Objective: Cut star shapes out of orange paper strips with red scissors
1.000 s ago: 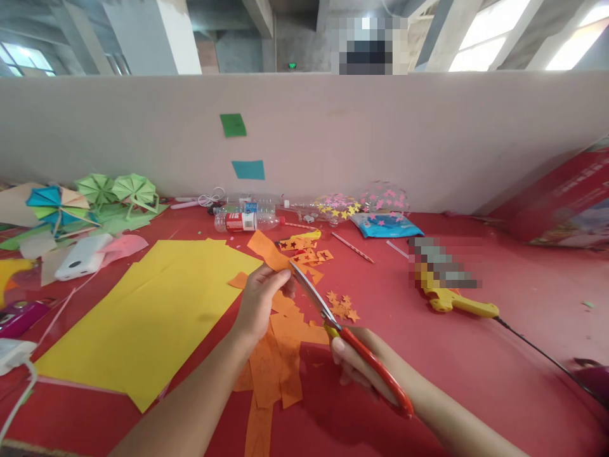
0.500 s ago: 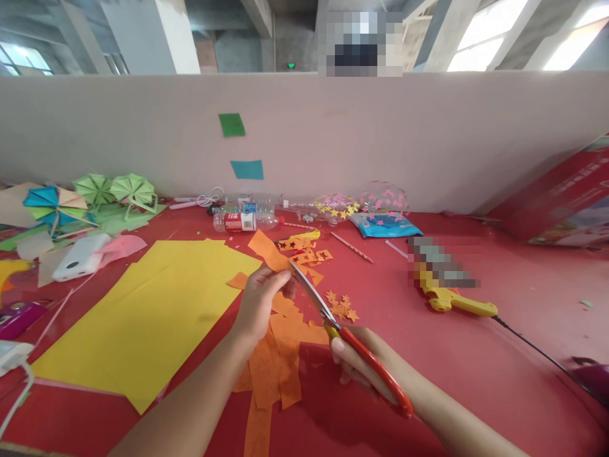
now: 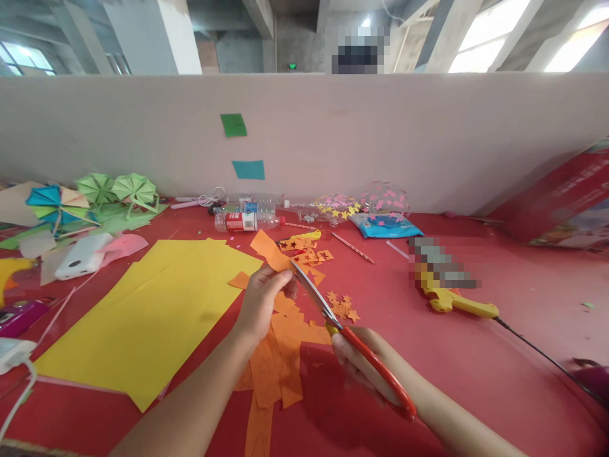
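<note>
My left hand [image 3: 259, 301] pinches a plain, gently curved orange paper strip [image 3: 267, 249] above the middle of the red tabletop [image 3: 476, 362], and my right hand [image 3: 359, 368] grips red-handled scissors [image 3: 356, 341], their silver blades at the strip's edge. Yellow paper [image 3: 162, 311] covers much of the tabletop's left side, while along its far edge plastic bottles [image 3: 242, 221] lie below a pale partition [image 3: 380, 139], with concrete columns [image 3: 147, 38] and bright windows [image 3: 495, 35] beyond.

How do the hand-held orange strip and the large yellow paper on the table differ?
The orange strip is small and narrow; the yellow paper is far larger.
The orange strip is held in the left hand; the yellow paper lies on the red table.
Both look thin.
</note>
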`<control>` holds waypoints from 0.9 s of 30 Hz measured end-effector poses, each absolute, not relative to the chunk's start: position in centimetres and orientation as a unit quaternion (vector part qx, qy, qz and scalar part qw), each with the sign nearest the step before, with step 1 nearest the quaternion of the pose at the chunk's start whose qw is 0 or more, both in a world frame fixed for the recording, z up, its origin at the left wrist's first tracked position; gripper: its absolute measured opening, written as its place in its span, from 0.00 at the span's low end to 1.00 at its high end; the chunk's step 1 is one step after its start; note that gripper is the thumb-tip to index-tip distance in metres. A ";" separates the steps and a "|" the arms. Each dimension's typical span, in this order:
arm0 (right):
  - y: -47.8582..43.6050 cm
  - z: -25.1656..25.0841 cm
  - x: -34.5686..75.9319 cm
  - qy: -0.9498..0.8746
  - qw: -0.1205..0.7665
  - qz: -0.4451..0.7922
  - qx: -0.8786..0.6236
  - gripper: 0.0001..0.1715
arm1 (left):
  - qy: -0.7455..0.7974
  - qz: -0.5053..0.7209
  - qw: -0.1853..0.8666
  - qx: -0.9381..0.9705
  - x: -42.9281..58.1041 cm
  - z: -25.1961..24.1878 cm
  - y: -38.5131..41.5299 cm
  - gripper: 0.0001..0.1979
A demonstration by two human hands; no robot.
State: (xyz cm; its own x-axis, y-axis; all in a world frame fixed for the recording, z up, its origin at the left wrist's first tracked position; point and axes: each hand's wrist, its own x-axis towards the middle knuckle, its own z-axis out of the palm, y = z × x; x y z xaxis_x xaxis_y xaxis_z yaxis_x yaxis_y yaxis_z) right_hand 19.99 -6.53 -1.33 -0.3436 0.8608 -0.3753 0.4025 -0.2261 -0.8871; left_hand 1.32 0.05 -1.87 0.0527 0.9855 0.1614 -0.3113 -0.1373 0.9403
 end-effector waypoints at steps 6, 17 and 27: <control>-6.5 -1.2 19.8 -0.582 0.197 0.563 -0.552 0.36 | 0.366 0.588 0.551 0.466 1.4 -1.5 0.2 0.08; -6.1 -0.9 20.0 -0.587 0.184 0.562 -0.553 0.34 | 0.363 0.587 0.545 0.475 0.8 -1.4 0.3 0.09; -5.9 -1.1 20.3 -0.588 0.197 0.573 -0.536 0.33 | 0.391 0.601 0.508 0.478 0.3 -1.0 0.6 0.11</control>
State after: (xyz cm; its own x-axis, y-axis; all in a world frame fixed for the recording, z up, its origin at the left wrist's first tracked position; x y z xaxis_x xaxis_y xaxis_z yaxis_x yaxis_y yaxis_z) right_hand 20.30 -5.91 -1.13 -0.3469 0.8562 -0.3828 0.4045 -0.2316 -0.8847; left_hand 0.32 0.64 -1.04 -0.0275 0.9839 0.1766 -0.2373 -0.1780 0.9550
